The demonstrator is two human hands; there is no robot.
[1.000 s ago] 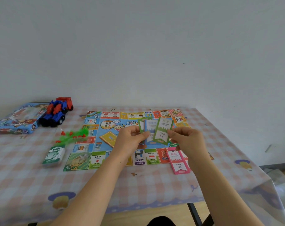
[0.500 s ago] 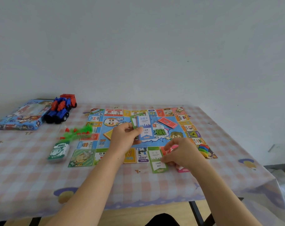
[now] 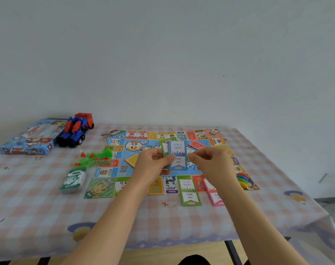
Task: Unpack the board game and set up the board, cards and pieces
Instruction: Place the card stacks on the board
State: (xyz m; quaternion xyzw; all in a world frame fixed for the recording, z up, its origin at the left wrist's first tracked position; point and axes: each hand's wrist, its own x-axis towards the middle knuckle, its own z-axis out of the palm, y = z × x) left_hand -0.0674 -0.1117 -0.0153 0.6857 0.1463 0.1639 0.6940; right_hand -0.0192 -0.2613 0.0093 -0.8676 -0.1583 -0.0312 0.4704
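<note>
Tablecloth (image 3: 38, 207), pink-checked, under board (image 3: 101, 188) by white wall (image 3: 162, 54); card stack (image 3: 178, 157) tight between left fingers (image 3: 167, 160), right fingers (image 3: 196, 156) curled, hold unclear.

soft even daylight, faint shadows, edges bent, slightly blurred.

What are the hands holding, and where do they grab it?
The left hand holds a small stack of cards by its lower left edge. The right hand is at the stack's right edge; whether it pinches cannot be told.
</note>
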